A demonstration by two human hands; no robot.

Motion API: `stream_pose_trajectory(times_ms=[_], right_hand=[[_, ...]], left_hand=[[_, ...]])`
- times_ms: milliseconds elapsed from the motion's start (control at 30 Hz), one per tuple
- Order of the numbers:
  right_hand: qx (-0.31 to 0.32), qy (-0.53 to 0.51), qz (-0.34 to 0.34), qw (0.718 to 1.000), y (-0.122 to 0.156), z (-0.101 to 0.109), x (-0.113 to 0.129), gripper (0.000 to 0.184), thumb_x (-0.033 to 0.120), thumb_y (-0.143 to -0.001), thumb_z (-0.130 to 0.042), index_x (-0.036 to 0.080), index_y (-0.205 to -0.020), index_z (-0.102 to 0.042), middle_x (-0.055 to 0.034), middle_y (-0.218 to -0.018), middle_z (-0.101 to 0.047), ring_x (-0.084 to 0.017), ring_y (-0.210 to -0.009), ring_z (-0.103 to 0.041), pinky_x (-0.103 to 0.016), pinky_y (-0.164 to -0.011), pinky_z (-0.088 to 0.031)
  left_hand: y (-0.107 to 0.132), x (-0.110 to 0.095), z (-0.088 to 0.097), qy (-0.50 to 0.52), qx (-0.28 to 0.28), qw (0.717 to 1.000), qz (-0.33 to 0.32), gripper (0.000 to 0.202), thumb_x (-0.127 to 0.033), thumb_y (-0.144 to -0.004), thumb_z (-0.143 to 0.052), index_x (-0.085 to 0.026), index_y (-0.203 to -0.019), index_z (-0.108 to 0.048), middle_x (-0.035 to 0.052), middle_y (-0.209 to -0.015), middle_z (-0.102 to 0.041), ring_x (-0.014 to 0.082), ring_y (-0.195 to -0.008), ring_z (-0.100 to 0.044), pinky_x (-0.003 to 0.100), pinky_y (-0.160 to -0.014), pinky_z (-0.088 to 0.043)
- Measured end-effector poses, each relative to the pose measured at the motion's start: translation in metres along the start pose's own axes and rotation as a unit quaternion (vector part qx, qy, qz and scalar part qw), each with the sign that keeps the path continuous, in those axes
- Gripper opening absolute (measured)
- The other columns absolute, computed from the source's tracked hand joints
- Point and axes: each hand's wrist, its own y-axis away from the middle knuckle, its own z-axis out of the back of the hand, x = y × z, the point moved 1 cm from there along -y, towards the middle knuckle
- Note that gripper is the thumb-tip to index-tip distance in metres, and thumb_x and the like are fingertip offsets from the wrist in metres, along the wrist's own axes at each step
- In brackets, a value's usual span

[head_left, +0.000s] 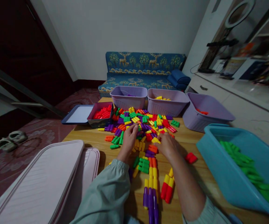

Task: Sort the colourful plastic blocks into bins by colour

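Observation:
A heap of small plastic peg blocks in red, yellow, green, purple and orange covers the middle of a wooden table. My left hand rests on the heap with its fingers curled down into the pieces; what they grip is hidden. My right hand lies close beside it, fingers bent over a yellow and orange piece at the heap's near edge. Joined rows of blocks lie between my forearms.
Three lilac bins line the far edge. A small box of red pieces stands left. A blue tub with green pieces is at right. Pink lids lie at near left.

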Motion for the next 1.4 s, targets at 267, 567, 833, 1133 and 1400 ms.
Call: stream_pose_trajectory(times_ms=[267, 567, 833, 1133, 1400], right_hand=[[-0.122, -0.317, 0.009, 0.941, -0.013, -0.011, -0.004, 0.036, 0.023, -0.073, -0.064, 0.018, -0.108, -0.057, -0.0081, -0.111, -0.065, -0.015, -0.079, -0.067, -0.027, -0.071, -0.05], [0.098, -0.199, 0.197, 0.955, 0.05, 0.029, 0.039, 0.034, 0.032, -0.075, -0.068, 0.023, -0.108, -0.067, -0.0064, -0.104, -0.07, -0.023, -0.096, -0.066, -0.036, -0.087, -0.05], [0.136, -0.045, 0.32, 0.936, 0.161, 0.008, 0.005, 0.067, 0.024, -0.068, -0.069, 0.034, -0.133, -0.055, -0.0069, -0.158, -0.022, -0.036, -0.144, -0.021, -0.055, -0.11, -0.033], [-0.019, -0.013, 0.358, 0.934, 0.118, -0.019, -0.008, 0.057, 0.023, -0.081, -0.053, 0.019, -0.138, -0.045, -0.0142, -0.16, -0.01, -0.029, -0.147, -0.017, -0.054, -0.114, -0.026], [-0.126, -0.006, 0.268, 0.955, 0.012, -0.018, 0.001, 0.045, 0.027, -0.088, -0.052, 0.015, -0.132, -0.05, -0.0176, -0.154, -0.03, -0.03, -0.142, -0.03, -0.055, -0.113, -0.027]], left_hand=[[0.006, -0.023, 0.001, -0.341, 0.059, 0.929, -0.132, 0.037, -0.018, -0.081, -0.063, -0.021, -0.118, -0.067, 0.0115, -0.138, -0.054, 0.0268, -0.131, -0.047, 0.042, -0.11, -0.038], [0.005, -0.02, 0.013, -0.421, 0.154, 0.886, -0.122, 0.043, -0.019, -0.074, -0.071, -0.02, -0.117, -0.068, 0.0134, -0.13, -0.059, 0.0279, -0.126, -0.051, 0.042, -0.106, -0.04], [0.006, -0.02, 0.015, -0.423, 0.171, 0.883, -0.114, 0.039, -0.02, -0.075, -0.07, -0.021, -0.114, -0.07, 0.0136, -0.139, -0.052, 0.0276, -0.126, -0.052, 0.04, -0.105, -0.042], [0.005, -0.019, 0.015, -0.428, 0.164, 0.883, -0.101, 0.033, -0.023, -0.081, -0.064, -0.024, -0.114, -0.07, 0.0108, -0.139, -0.052, 0.026, -0.122, -0.055, 0.038, -0.103, -0.044], [0.001, -0.019, 0.018, -0.406, 0.168, 0.892, -0.105, 0.03, -0.028, -0.091, -0.05, -0.021, -0.112, -0.071, 0.011, -0.136, -0.054, 0.0239, -0.124, -0.054, 0.035, -0.104, -0.043]])
